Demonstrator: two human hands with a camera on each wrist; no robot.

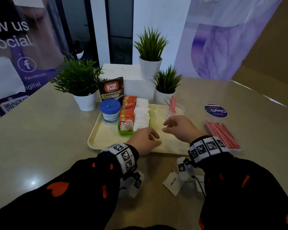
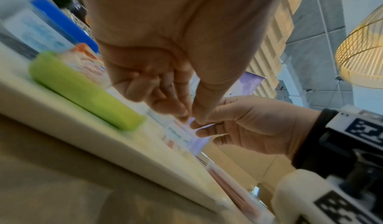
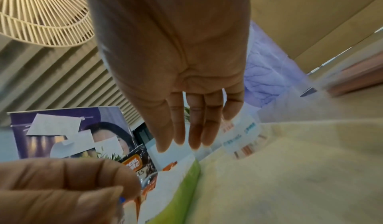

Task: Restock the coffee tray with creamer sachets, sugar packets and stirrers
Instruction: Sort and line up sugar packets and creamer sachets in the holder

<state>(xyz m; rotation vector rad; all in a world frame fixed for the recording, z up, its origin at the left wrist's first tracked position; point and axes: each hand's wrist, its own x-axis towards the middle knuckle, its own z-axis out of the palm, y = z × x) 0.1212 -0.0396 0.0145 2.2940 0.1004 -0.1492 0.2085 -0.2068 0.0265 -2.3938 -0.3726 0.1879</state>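
A cream tray point(image 1: 96, 138) holds a green box point(image 1: 125, 132) with a row of orange creamer sachets point(image 1: 127, 113) beside white sugar packets point(image 1: 142, 115). At the tray's back right, a clear cup point(image 1: 172, 112) holds a few red-and-white stirrers point(image 1: 173, 102). My left hand point(image 1: 154, 137) hovers just in front of the green box, fingers curled, thumb against fingertip, with nothing seen in it. My right hand point(image 1: 166, 127) hangs over the bare middle of the tray, fingers straight and relaxed point(image 3: 186, 142), holding nothing. Its fingertips nearly meet the left hand point(image 2: 186, 116).
A clear box of stirrers point(image 1: 223, 135) lies on the table right of the tray. Loose white packets point(image 1: 171, 184) lie near the front edge under my right wrist. A blue-lidded jar point(image 1: 110, 110), a coffee pouch point(image 1: 111, 88) and three potted plants point(image 1: 80, 80) crowd the back.
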